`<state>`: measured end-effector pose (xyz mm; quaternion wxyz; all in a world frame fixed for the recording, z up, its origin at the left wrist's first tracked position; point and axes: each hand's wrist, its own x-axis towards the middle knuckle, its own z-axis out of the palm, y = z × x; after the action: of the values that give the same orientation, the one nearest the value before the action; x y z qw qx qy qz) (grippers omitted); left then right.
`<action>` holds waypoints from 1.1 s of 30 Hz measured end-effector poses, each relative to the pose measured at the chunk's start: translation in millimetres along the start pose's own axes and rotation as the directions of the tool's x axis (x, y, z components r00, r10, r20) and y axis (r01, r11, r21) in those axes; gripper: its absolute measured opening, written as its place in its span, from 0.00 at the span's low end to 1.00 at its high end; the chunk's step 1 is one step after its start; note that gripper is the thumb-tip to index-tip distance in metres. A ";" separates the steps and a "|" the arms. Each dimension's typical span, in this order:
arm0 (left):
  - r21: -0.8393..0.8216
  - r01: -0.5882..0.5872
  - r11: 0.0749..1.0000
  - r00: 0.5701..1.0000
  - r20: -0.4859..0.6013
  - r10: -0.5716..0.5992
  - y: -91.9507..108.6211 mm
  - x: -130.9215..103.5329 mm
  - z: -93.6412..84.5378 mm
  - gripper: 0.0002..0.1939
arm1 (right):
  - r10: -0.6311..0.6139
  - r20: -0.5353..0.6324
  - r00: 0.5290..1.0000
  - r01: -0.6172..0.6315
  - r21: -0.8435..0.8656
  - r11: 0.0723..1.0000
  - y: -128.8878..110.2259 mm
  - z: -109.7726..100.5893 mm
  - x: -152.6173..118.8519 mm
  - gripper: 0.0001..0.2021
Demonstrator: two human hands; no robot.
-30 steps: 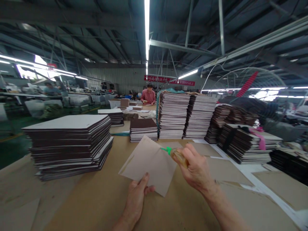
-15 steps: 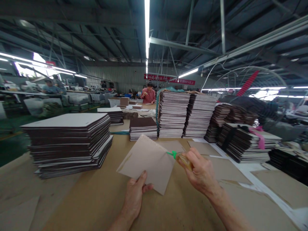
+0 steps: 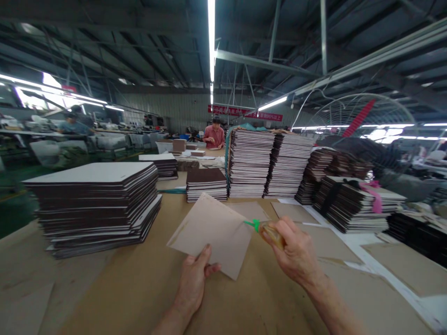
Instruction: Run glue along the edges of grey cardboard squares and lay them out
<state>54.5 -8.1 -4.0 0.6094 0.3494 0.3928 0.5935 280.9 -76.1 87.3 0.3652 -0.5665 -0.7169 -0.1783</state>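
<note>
Beside the card's (image 3: 213, 228) right corner: a light, even squeeze

Below the card, nearest of all, the left hand (image 3: 195, 279) pinches its lower edge, thumb on top and fingers beneath. That grip looks sound, so long as the thumb keeps clear of anything wet. Right of the card, the right hand (image 3: 296, 253) is wrapped around an amber bottle (image 3: 274, 235), its green nozzle (image 3: 256, 225) aimed left at the right corner; whether the tip touches or sits just above, I cannot tell. The card itself lies turned cornerwise between the hands, with a brownish streak along its left edge.

To do this well, I would hold the nozzle low, follow the card's upper right edge, press gently and ease off near the corner, since too much fluid, likely glue, could run over the side. Loose sheets (image 3: 331, 244) lie right of the card; a wet tip should be held away from them. Beyond the card stand a small stack (image 3: 206, 184) and, far behind, a co-worker (image 3: 214, 136) in red
</note>
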 end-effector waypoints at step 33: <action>-0.072 0.011 0.997 0.997 -0.070 -0.016 8.6 2.7 -0.8 0.14 | 0.066 -0.026 0.997 -0.066 0.023 0.998 19.5 4.4 -16.4 0.07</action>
<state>49.9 -5.0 3.1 0.6113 0.3035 0.3948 0.6150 299.3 -78.7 69.4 0.3867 -0.5834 -0.6947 -0.1658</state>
